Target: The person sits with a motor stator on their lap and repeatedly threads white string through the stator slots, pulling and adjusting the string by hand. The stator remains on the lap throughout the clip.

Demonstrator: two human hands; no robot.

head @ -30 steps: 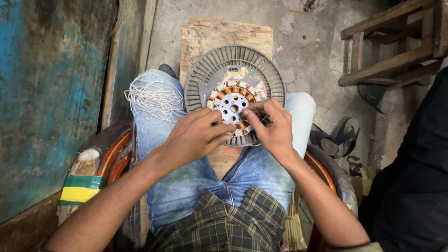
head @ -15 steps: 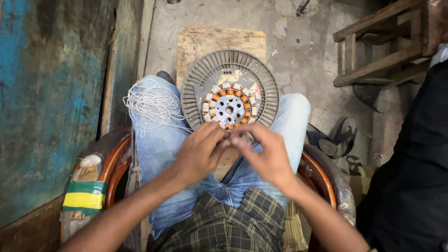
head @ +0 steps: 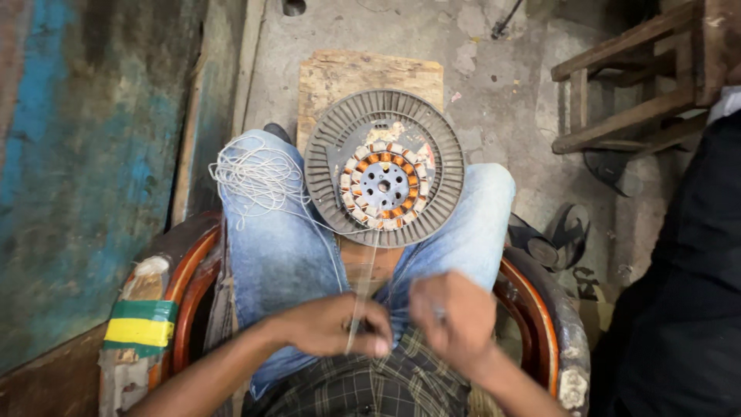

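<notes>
White lacing thread (head: 363, 278) pulled taut from the copper-wound stator (head: 384, 185) resting across both knees, pinched in the left hand (head: 332, 328) grip, right hand (head: 455, 316) grip blurred, cannot tell; loose thread bundle (head: 258, 177) on thigh, lacing seemingly unfinished.

Two hands (head: 397, 328), one finned disc (head: 384, 167)

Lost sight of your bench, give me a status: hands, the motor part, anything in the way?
Left hand pinching white thread; right hand beside it, grip unclear. Thread runs up to stator disc on knees. Loose thread bundle on left thigh.
</notes>
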